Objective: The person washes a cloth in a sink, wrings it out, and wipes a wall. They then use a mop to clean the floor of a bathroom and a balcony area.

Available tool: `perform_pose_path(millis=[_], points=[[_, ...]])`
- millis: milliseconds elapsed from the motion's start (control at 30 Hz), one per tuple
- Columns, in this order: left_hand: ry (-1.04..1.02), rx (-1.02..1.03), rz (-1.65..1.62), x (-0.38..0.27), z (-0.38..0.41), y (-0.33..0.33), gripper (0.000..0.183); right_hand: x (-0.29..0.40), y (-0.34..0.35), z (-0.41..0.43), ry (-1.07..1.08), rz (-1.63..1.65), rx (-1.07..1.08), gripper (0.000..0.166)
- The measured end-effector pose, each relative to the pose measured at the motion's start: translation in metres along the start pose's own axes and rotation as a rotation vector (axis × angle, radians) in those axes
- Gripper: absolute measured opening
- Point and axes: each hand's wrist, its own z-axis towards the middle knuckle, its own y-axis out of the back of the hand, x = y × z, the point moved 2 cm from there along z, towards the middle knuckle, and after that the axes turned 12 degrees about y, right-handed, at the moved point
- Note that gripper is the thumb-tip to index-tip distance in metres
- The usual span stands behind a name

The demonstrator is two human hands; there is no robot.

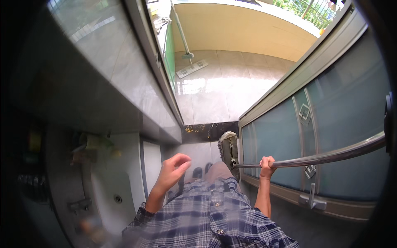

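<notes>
My right hand (267,166) grips the metal pole of a flat mop (288,163), which slants up to the right edge of the view. At the pole's lower end, the mop head with its fringed pad (229,150) is beside my right leg, close to the frosted-glass door (273,133). My left hand (176,167) is raised in front of my body, fingers curved and apart, with nothing in it. A second flat mop (191,68) stands on the tiled floor beyond the doorway, its pole leaning by a green cabinet.
A dark stone threshold (211,131) with yellowish patches crosses the doorway. The door's handle (312,198) is at lower right. To the left are a white basin with a drain (118,198) and a glossy wall (124,59). A yellowish low wall (235,29) bounds the far floor.
</notes>
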Motion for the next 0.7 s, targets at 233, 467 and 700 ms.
perform_pose_path(millis=[233, 467, 700], points=[[-0.013, 0.094, 0.041, -0.039, 0.138, 0.011, 0.014, -0.020, -0.070, 0.086, -0.050, -0.079, -0.034, 0.028], [0.078, 0.092, -0.061, -0.085, 0.271, 0.026, 0.012, -0.052, -0.143, 0.174, -0.094, -0.160, -0.006, 0.027], [0.154, 0.147, -0.079, -0.135, 0.379, 0.008, 0.015, -0.084, -0.173, 0.238, -0.074, -0.169, -0.017, 0.028]])
